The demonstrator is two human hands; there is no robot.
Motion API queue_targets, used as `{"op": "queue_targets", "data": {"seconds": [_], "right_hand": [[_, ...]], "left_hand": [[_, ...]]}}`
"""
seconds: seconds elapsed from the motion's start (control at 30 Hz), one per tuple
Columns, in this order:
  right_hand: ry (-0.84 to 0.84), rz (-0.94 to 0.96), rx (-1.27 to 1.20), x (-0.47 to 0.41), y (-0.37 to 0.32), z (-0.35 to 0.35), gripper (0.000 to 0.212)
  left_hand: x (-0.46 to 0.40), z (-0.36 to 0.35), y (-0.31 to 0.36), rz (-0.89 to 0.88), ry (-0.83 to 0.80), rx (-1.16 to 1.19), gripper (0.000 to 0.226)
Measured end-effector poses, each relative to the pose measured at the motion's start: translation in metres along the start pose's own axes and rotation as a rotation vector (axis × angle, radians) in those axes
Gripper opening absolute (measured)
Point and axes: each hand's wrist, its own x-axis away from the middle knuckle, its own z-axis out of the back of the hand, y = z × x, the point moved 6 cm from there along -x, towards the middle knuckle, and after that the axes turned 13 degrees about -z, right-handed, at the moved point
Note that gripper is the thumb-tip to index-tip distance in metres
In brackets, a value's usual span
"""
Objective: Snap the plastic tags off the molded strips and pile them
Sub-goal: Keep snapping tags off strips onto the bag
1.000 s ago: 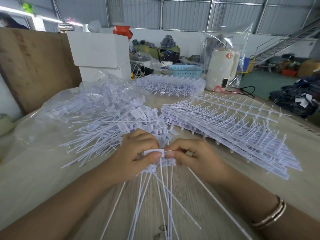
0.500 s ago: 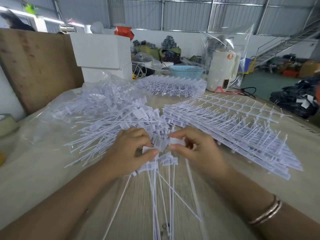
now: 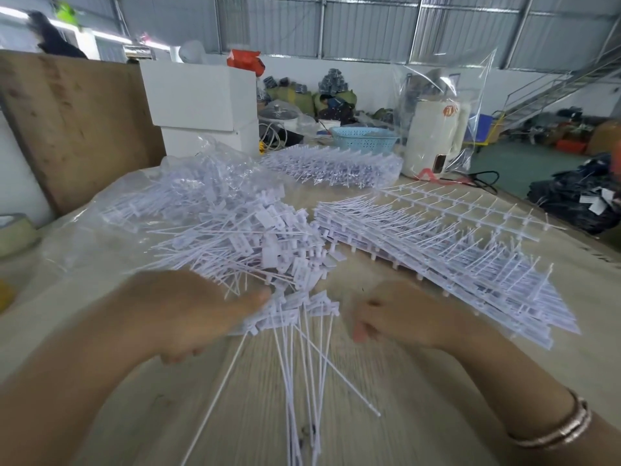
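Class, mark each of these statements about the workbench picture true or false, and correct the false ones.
1. The left hand holds a bundle of white plastic tags. True.
2. A blue perforated plastic basket sits at the far side of the wooden table. True.
3. The stack of uncut white molded strips lies left of the hands. False: it lies to their right.
4. The metal bangles are on the left wrist. False: they are on the right wrist.
5. The loose pile of separated white tags rests partly on clear plastic sheeting. True.
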Motion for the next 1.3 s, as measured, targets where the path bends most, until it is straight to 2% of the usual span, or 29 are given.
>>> {"op": "queue_targets", "data": {"seconds": [0.1, 0.23, 0.3, 0.37, 0.43, 0.57, 0.63, 0.67, 0.7, 0.77, 0.83, 0.9, 0.93, 1.0, 1.07, 1.13, 1.23, 1.3], "right_hand": [[-0.129, 0.047, -0.069, 0.005, -0.017, -0.017, 0.031], [-0.185, 0.143, -0.229, 0.009, -0.045, -0.041, 0.036], [-0.160, 0.192, -0.243, 0.008, -0.052, -0.047, 0.039], [-0.133, 0.190, -0.377, 0.005, -0.047, -0.040, 0.034], [-0.028, 0.188, -0.522, 0.002, -0.033, -0.022, 0.038], [0.335, 0.144, -0.883, -0.007, 0.011, 0.025, 0.048], [0.444, 0.115, -0.966, -0.012, 0.027, 0.034, 0.046], [0.468, 0.092, -0.974, -0.016, 0.032, 0.033, 0.045], [0.474, 0.074, -0.970, -0.019, 0.036, 0.031, 0.045], [0.448, 0.065, -0.948, -0.026, 0.038, 0.025, 0.046], [0.413, 0.084, -0.925, -0.031, 0.036, 0.021, 0.046], [0.390, 0.101, -0.901, -0.033, 0.032, 0.018, 0.046], [0.375, 0.107, -0.888, -0.034, 0.031, 0.016, 0.047], [0.354, 0.122, -0.850, -0.034, 0.027, 0.012, 0.049], [0.341, 0.137, -0.807, -0.034, 0.025, 0.011, 0.049], [0.333, 0.149, -0.784, -0.034, 0.023, 0.010, 0.049], [0.324, 0.164, -0.770, -0.035, 0.021, 0.009, 0.050], [0.318, 0.181, -0.756, -0.036, 0.020, 0.009, 0.050]], "left_hand": [[0.001, -0.019, 0.024, -0.098, 0.021, -0.132, 0.090], [-0.009, -0.027, 0.048, -0.138, 0.044, -0.200, 0.090], [-0.015, -0.027, 0.055, -0.144, 0.066, -0.238, 0.069], [-0.017, -0.026, 0.057, -0.145, 0.098, -0.300, 0.037], [-0.018, -0.029, 0.053, -0.150, 0.123, -0.308, 0.019], [-0.015, -0.031, 0.044, -0.176, 0.179, -0.233, 0.031], [-0.013, -0.021, 0.039, -0.232, 0.158, -0.175, 0.032], [-0.012, -0.010, 0.037, -0.276, 0.176, -0.102, 0.026], [-0.013, 0.006, 0.033, -0.318, 0.225, -0.011, 0.020], [-0.017, 0.046, 0.026, -0.408, 0.461, 0.116, 0.016], [-0.025, 0.087, 0.017, -0.474, 0.770, 0.059, 0.020], [-0.041, 0.113, 0.003, -0.476, 0.919, -0.033, 0.035], [-0.055, 0.118, -0.007, -0.440, 0.915, -0.095, 0.039], [-0.089, 0.108, -0.030, -0.331, 0.776, -0.204, 0.045], [-0.121, 0.077, -0.048, -0.236, 0.551, -0.153, 0.051], [-0.140, 0.048, -0.058, -0.180, 0.416, -0.072, 0.054], [-0.144, 0.043, -0.063, -0.138, 0.434, -0.134, 0.054], [-0.135, 0.058, -0.057, -0.128, 0.528, -0.181, 0.053]]}}
